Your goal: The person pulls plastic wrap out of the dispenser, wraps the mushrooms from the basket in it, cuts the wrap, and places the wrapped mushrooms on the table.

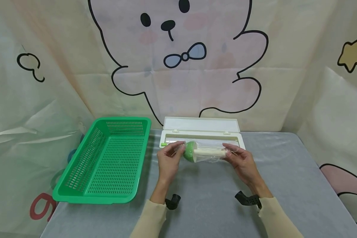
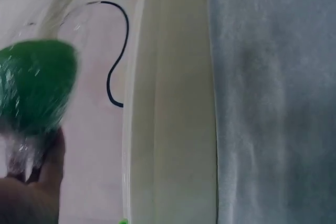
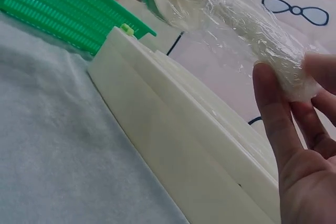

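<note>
Between both hands, above the table, lies a green-domed, white-handled tool (image 1: 189,152), held sideways in crinkled clear plastic film (image 3: 226,14). Its exact kind cannot be told. My left hand (image 1: 170,162) pinches the film at the green end; in the left wrist view the film bunches below the dome (image 2: 39,82). With thumb and fingers, my right hand (image 1: 242,165) grips the wrapped end of the white handle (image 3: 273,51). Just behind the hands stands a long white box (image 1: 200,135) with its lid (image 1: 200,124) raised. A small green tab (image 3: 126,29) sits at its left end.
To the left, a green perforated plastic basket (image 1: 95,200) stands on the grey cloth-covered table (image 1: 208,205). A cartoon-printed curtain (image 1: 297,66) hangs behind and along the sides. Each wrist wears a black strap mount (image 1: 247,199).
</note>
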`<state>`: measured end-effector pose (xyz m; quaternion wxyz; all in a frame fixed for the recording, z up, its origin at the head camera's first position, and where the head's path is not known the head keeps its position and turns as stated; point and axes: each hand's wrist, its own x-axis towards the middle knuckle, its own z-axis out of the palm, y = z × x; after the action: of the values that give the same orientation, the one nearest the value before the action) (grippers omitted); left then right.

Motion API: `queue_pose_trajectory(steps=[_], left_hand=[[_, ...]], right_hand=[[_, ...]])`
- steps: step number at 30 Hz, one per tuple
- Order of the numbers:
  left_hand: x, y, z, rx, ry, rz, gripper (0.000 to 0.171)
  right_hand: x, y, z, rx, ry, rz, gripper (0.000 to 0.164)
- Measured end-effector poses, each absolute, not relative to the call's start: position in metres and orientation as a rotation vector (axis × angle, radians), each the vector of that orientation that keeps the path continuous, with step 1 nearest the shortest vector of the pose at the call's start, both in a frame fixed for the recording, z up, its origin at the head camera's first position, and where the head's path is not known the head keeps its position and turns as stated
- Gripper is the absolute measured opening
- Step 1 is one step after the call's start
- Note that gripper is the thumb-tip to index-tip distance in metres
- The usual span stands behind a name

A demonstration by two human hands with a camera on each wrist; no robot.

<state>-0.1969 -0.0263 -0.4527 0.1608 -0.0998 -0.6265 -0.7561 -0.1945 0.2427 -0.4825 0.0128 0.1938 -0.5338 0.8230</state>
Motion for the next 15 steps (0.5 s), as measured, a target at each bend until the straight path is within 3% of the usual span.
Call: queue_pose_trajectory(steps=[5,11,15], left_hand=[[-0.1962,-0.0223,-0.4577,-0.413,-1.786,-1.909,0.018],[-0.1929,-0.0239,-0.4592,-0.642,-1.985,-1.767,0.053],[-0.191,-0.0246,-0.4565,-0.61,-2.133,-1.708,0.051]], right_hand=[[-0.1948,0.2395,-0.4814,0.618,-1.693,2.565,0.031],[-0.195,0.2359,-0.4781,0.531,-1.658,2.577,0.028],[-0.1943,0.2336,-0.4767,0.553,-1.692,2.535,0.028]])
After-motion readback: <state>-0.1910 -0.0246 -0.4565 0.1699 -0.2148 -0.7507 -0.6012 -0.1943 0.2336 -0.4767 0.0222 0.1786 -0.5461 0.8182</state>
